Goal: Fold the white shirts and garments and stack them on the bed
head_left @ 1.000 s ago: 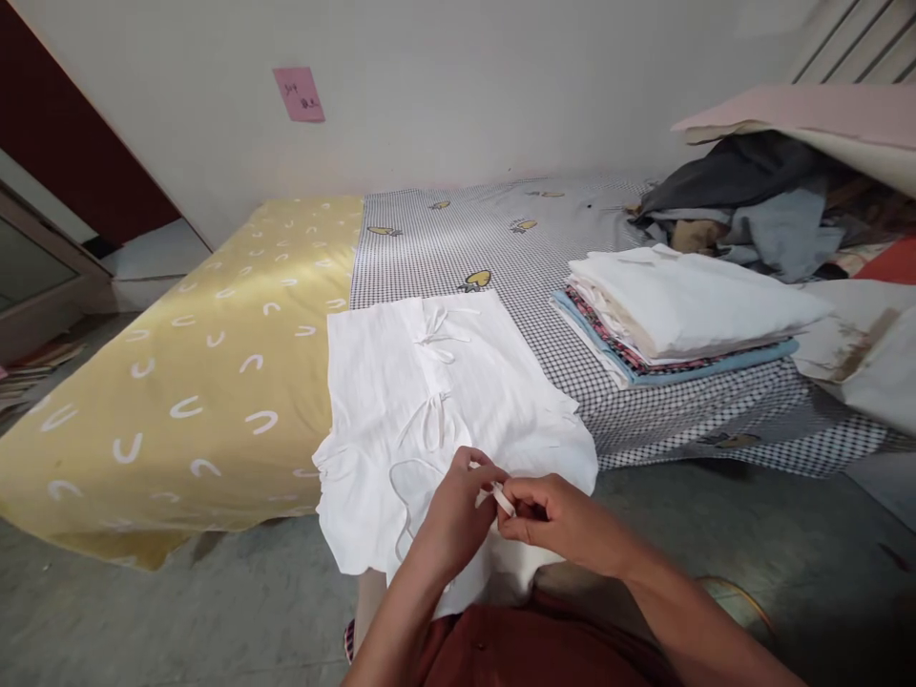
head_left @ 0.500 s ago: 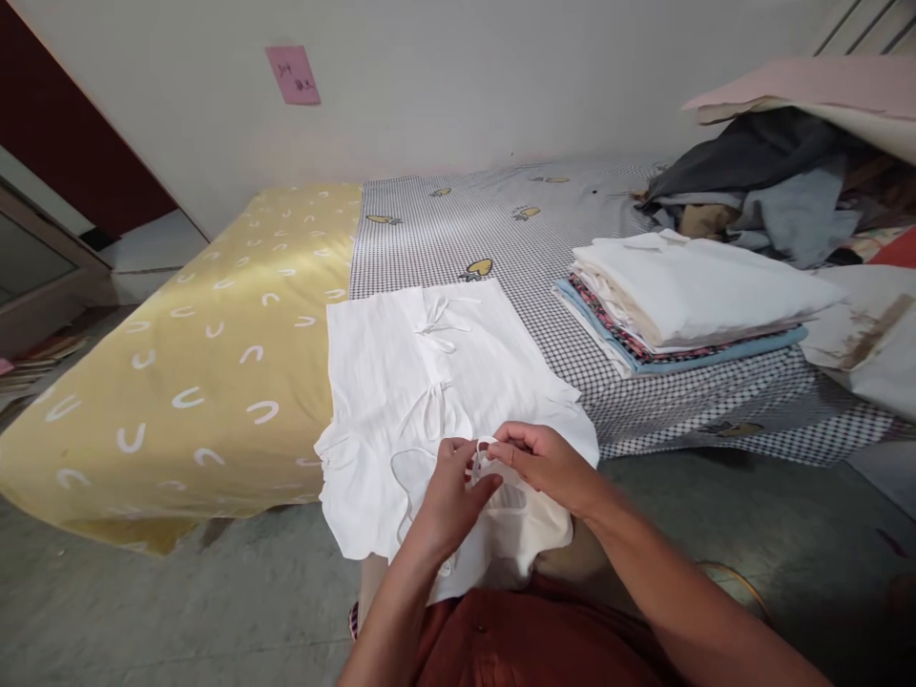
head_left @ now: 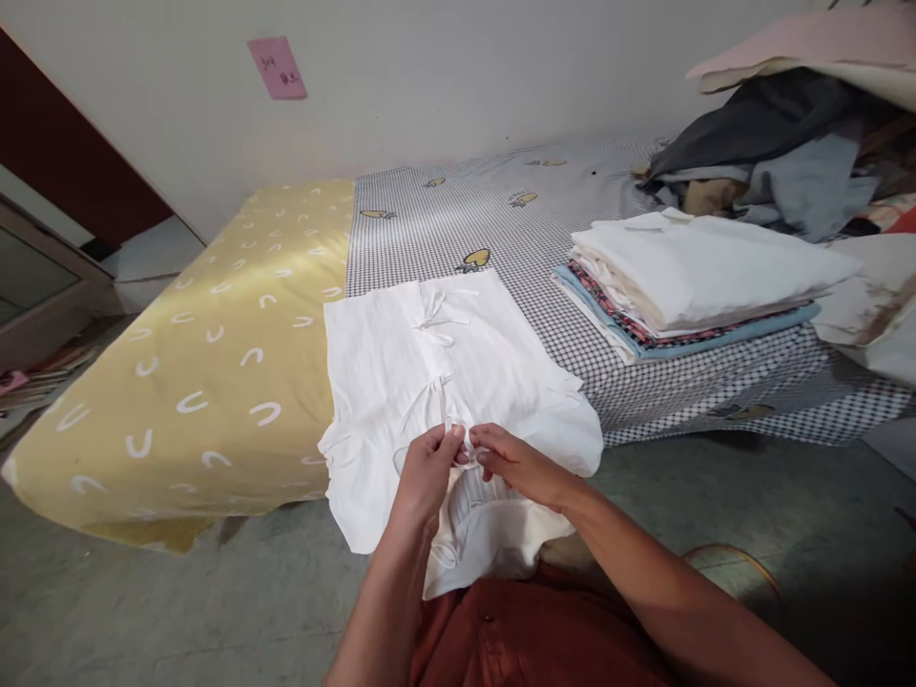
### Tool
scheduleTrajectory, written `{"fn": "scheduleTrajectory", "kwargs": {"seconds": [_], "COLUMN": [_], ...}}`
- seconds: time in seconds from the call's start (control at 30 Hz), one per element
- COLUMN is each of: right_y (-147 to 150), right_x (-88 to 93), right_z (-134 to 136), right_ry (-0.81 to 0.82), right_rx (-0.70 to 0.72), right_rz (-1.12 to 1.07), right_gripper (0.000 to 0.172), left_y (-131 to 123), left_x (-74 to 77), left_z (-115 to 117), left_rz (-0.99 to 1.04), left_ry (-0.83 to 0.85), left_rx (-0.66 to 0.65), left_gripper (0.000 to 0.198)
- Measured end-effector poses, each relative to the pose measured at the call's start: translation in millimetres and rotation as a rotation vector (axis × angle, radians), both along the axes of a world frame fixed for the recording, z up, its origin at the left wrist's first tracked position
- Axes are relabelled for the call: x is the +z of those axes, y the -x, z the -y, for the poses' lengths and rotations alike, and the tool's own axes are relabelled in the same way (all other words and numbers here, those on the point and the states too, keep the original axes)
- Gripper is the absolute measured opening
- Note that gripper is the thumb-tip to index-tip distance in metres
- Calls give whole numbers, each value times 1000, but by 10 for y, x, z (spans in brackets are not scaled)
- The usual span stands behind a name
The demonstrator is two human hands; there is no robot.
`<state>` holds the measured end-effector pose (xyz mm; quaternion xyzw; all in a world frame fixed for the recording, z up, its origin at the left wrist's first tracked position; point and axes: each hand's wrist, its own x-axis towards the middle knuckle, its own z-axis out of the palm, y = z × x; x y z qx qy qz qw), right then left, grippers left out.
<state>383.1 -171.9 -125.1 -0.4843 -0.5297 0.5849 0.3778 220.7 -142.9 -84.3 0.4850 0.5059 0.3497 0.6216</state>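
Note:
A white garment (head_left: pixel 376 358) with bow-tied fabric strips down its middle lies spread over the table's front edge, its lower end hanging toward my lap. Two bows, an upper one (head_left: pixel 433 320) and a lower one (head_left: pixel 431 393), show above my hands. My left hand (head_left: pixel 431 466) pinches a thin white fabric tie (head_left: pixel 450 420) at the garment's middle. Close beside it on the right, my right hand (head_left: pixel 516 464) has its fingers bent and pinched on the same tie area. The fingers partly hide where the strips cross.
A folded stack of clothes (head_left: pixel 705 277), white on top, sits to the right. Behind it is a heap of dark and grey clothing (head_left: pixel 773 143). Yellow cloth (head_left: pixel 215 334) and checked cloth (head_left: pixel 422 229) cover the surface. A pink note (head_left: pixel 278 68) is on the wall.
Both hands have shifted a little left and away from my body along the garment. The loop that stood between the fingers is now drawn lower and closer in.

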Motion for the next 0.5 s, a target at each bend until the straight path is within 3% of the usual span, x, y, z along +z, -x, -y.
{"fn": "scheduleTrajectory", "kwargs": {"seconds": [0.1,0.27,0.43,0.5], "right_y": [38,37,2,-4], "right_x": [-30,-153,-285,-317], "right_z": [27,10,23,37], "right_ry": [60,177,211,211], "right_rx": [32,-58,-210,-244], "right_rz": [-41,-123,-305,-355], "right_gripper": [37,46,48,46], "left_y": [-36,-55,196,345], "left_x": [-8,-6,-116,-198], "left_z": [-26,-45,-73,-74], "left_rz": [25,19,-261,-461], "left_ry": [17,36,-149,-296], "left_rx": [-1,-1,169,192], "left_gripper": [47,42,44,35]}}
